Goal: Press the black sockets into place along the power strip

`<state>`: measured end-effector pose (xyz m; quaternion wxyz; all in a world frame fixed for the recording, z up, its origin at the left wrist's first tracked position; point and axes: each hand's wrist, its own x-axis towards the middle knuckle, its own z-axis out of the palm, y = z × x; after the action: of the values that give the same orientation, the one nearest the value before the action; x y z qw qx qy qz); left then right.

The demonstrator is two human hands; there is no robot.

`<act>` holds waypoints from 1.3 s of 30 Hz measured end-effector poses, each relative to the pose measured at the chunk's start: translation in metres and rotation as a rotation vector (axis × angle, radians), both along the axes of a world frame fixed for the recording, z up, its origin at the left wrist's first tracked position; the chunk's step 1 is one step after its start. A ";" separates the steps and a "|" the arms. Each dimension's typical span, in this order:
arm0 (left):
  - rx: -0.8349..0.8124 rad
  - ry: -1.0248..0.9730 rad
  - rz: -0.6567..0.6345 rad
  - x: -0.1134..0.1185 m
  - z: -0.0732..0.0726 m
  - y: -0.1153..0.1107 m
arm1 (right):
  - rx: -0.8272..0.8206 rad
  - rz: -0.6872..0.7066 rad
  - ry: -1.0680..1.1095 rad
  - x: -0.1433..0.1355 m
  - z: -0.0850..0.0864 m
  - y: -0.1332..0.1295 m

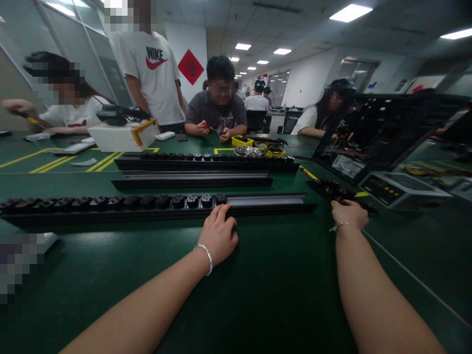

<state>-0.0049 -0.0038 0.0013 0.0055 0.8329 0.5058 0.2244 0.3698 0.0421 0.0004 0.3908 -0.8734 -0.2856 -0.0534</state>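
Observation:
A long black rail (273,209) lies across the green table in front of me. Small black socket-like modules (162,200) fill its left part in a row, and a pale inner channel shows on the right. My left hand (220,235) rests against the rail's near edge, fingers extended, fingertips beside the last module (221,198) in the row. Off to the right, my right hand (349,214) is at a cluster of black parts (334,189), its fingers curled in among them. What those fingers grip is hidden.
Behind lie a shorter rail (191,182) and another module-filled rail (206,164). An open black case (372,132) and a metal box (403,189) stand right. A white foam box (118,137), yellow trays (242,141) and a metal dish (247,151) are farther back. A person opposite holds a screwdriver (210,128).

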 end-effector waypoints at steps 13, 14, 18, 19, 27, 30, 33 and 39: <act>0.001 0.003 -0.002 -0.001 0.000 0.000 | -0.096 -0.113 0.153 0.002 0.002 -0.008; -0.007 0.004 -0.001 -0.001 0.000 0.000 | -0.097 -0.115 0.155 0.001 0.002 -0.008; -0.011 0.008 -0.004 -0.001 0.001 -0.001 | -0.109 -0.122 0.160 -0.001 0.003 -0.008; -0.007 0.006 -0.007 0.000 0.001 0.000 | -0.112 -0.123 0.160 -0.002 0.004 -0.008; -0.001 -0.006 -0.006 -0.001 -0.001 0.000 | -0.108 -0.110 0.132 -0.007 0.006 -0.010; 0.006 0.001 -0.010 -0.001 -0.001 0.000 | -0.112 -0.106 0.123 -0.009 0.006 -0.011; 0.010 -0.003 -0.009 0.000 0.000 0.000 | -0.124 -0.097 0.115 -0.009 0.006 -0.010; 0.007 -0.005 0.001 0.001 0.001 -0.001 | -0.143 -0.074 0.102 -0.008 0.004 -0.011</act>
<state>-0.0043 -0.0046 0.0025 0.0038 0.8323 0.5053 0.2281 0.3617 0.0310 0.0046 0.3391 -0.9107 -0.2361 -0.0027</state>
